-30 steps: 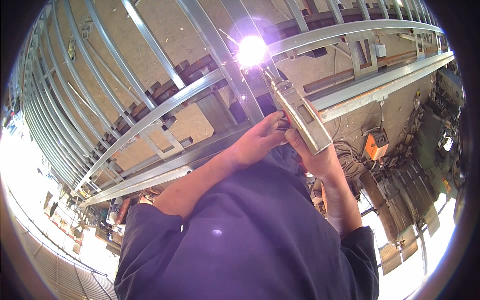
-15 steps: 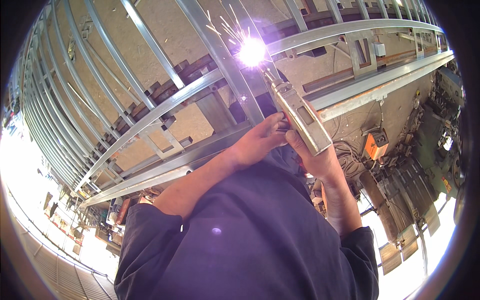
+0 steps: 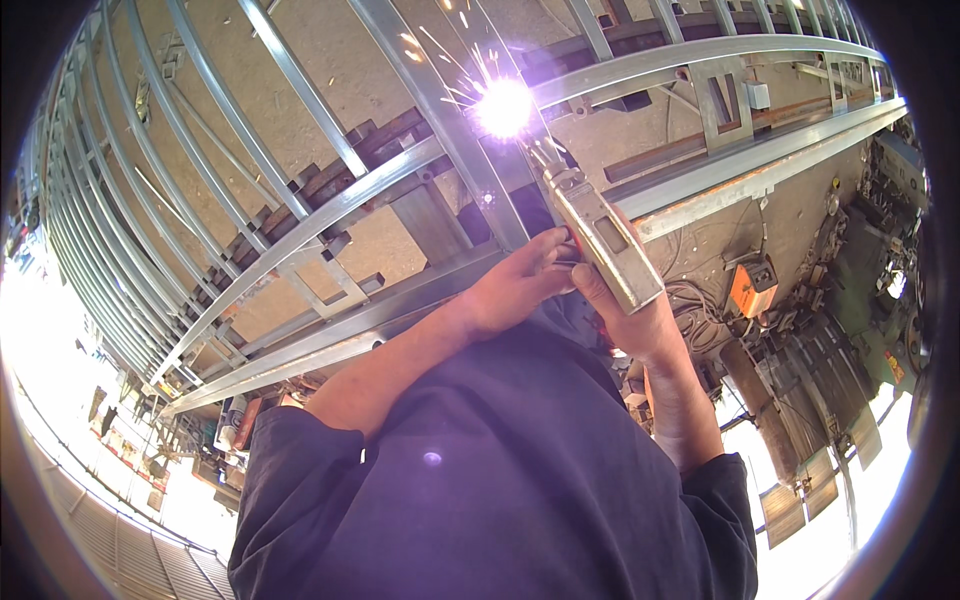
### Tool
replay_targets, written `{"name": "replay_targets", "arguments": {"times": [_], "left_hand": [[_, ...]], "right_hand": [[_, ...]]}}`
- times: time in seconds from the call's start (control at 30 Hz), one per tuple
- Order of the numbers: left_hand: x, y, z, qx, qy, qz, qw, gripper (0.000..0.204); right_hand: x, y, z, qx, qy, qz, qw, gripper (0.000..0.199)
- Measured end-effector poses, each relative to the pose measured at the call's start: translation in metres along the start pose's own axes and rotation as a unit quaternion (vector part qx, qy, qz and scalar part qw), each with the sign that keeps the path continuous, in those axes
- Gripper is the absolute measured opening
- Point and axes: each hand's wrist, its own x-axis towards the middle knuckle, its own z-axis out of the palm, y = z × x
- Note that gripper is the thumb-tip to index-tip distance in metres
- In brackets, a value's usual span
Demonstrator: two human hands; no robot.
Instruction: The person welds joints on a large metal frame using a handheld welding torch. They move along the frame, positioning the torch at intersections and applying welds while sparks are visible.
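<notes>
A metallic welding gun slants up and left from my right hand, which is wrapped round its rear part. The fingers of my left hand are curled against the gun's left side, their tips partly hidden. Beyond the gun's nozzle a white-violet arc glares and throws sparks up and left. It burns at a steel tube in a frame of shiny bars; the glare hides the joint itself.
A curved flat rail crosses the frame, with many parallel bars beyond it. A long straight beam runs nearer to me. On the right stand an orange box, coiled cables and dark machinery.
The arc and nozzle have shifted very slightly downward, nearer to me. The sparks fly in a different pattern; both hands keep their hold and place.
</notes>
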Motion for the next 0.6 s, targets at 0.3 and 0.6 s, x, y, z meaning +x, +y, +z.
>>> {"name": "replay_targets", "arguments": {"times": [0.3,0.6], "left_hand": [[-0.001,-0.005,-0.002,0.02,-0.004,-0.008,1.0,0.062],[-0.002,-0.001,0.0,0.036,-0.011,-0.008,0.999,0.059]], "right_hand": [[-0.003,0.004,0.0,0.018,0.001,0.011,1.0,0.065],[-0.008,0.009,0.0,0.03,0.005,0.017,0.999,0.069]]}}
